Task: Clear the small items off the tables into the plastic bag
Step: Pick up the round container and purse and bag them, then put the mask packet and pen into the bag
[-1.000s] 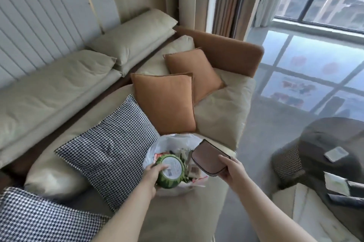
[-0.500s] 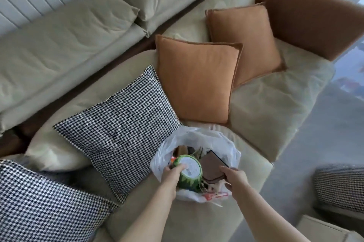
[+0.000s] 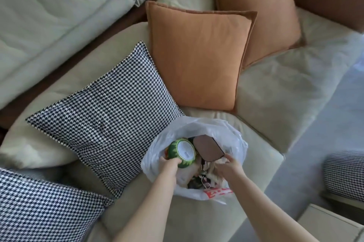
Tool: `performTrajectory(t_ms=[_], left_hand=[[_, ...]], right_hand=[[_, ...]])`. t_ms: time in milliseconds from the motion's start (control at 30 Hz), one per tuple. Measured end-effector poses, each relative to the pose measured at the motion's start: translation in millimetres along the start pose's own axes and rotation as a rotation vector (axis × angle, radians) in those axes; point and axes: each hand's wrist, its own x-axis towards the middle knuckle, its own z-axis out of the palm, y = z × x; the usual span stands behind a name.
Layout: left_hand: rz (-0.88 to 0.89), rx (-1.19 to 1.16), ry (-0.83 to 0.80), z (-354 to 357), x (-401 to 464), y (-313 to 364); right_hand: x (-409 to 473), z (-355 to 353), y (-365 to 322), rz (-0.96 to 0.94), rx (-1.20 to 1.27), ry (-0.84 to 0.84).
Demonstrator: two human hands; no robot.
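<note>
A white plastic bag (image 3: 199,128) with red print lies open on the beige sofa seat (image 3: 279,88). My left hand (image 3: 168,163) grips a round green watermelon-patterned tin (image 3: 182,152) with a white label, held inside the bag's mouth. My right hand (image 3: 229,165) pinches the near corner of a flat brown wallet-like case (image 3: 206,148), which is also inside the bag's mouth, right beside the tin. Several small items, keys among them, lie deeper in the bag below both hands.
A houndstooth cushion (image 3: 106,113) lies left of the bag and another (image 3: 35,208) at the lower left. Two orange cushions (image 3: 197,54) lean behind the bag. Grey floor (image 3: 325,133) runs to the right, with a houndstooth stool (image 3: 344,172) there.
The camera has tilted down and closer to the bag. Both hands have lowered the tin and the brown case from above the bag into its mouth.
</note>
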Motion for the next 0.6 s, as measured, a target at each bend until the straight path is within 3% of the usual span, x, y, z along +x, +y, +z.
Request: performTrajectory(t_ms=[167, 333, 600], left_hand=[[0.062, 0.081, 0.026, -18.2, -26.5, -5.4], [0.235, 0.235, -0.147, -34.1, -83.5, -19.8], [0.608, 0.779, -0.359, -53.5, -183.5, -46.5]], right_hand=[[-33.9, -8.4, 1.9, 0.049, 0.079, -0.009], [-87.2, -24.2, 7.6, -0.095, -0.019, 0.065], [-196.1, -46.9, 42.0, -0.276, -0.263, 0.211]])
